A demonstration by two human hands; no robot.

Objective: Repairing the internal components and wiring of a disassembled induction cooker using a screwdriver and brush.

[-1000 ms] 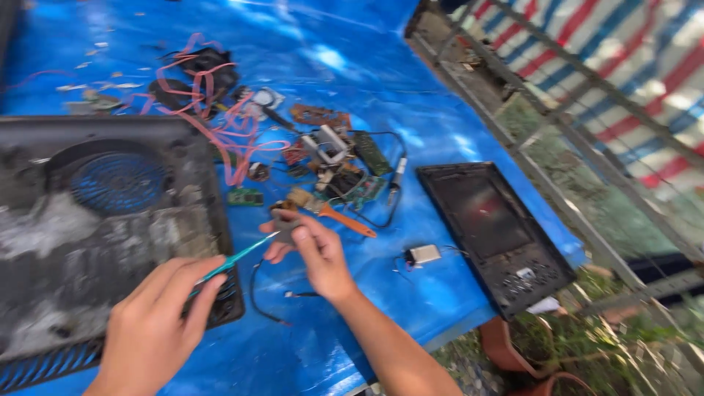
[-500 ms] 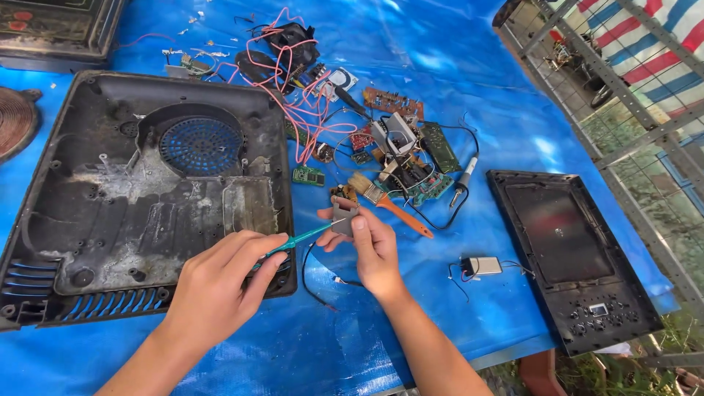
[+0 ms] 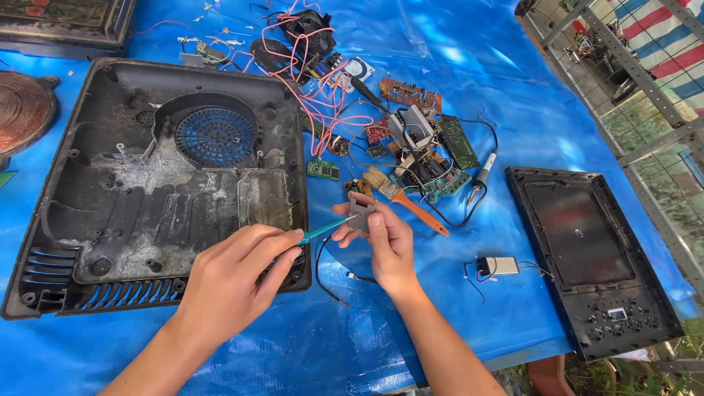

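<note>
My left hand (image 3: 233, 277) grips a thin green-handled tool (image 3: 323, 232), probably a screwdriver, whose tip points at a small grey part (image 3: 361, 210). That part is pinched in the fingers of my right hand (image 3: 384, 243), held just above the blue tarp (image 3: 513, 88). Beneath my left hand lies the dirty black base shell (image 3: 110, 191) of an opened cooker, with a round blue fan grille (image 3: 217, 136). A paintbrush with an orange handle (image 3: 408, 202) lies just beyond my right hand.
Circuit boards (image 3: 440, 158), red and white wires (image 3: 315, 95) and a black fan (image 3: 304, 29) are scattered at the back. A soldering iron (image 3: 484, 170) and a black glass top panel (image 3: 590, 257) lie right. A copper coil (image 3: 22, 110) sits far left. A metal fence (image 3: 645, 81) borders the right.
The view has shifted so the whole scene sits farther right and lower; my hands stay together with the tool tip at the small part, hardly moving relative to each other.
</note>
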